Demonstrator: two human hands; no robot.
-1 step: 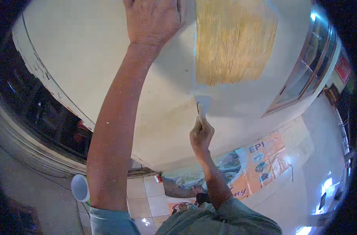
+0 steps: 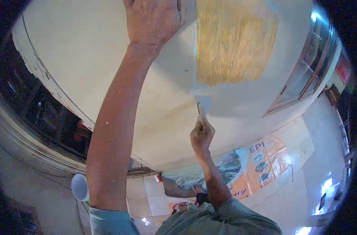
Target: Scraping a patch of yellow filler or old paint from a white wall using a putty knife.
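Note:
My right hand point(image 2: 202, 135) is closed round the handle of a putty knife point(image 2: 204, 102), one finger stretched along it toward the blade. The wide blade lies against the cream wall point(image 2: 162, 113), just below a yellow-brown patch point(image 2: 235, 43) with streaky vertical grain. A pale, bluish-white margin runs along the patch's left and lower edges. Higher up, left of the patch, my left hand point(image 2: 153, 21) is at the wall with its back toward me. Its fingertips are cut off by the top of the picture, so their pose is hidden.
A white cup-like container point(image 2: 80, 188) is beside my left forearm, low down. An orange and green printed banner point(image 2: 260, 160) lies on the floor along the wall's foot, next to pale tiles point(image 2: 141, 199). To the right is a wood-framed window point(image 2: 303, 70); a dark opening borders the wall's left edge.

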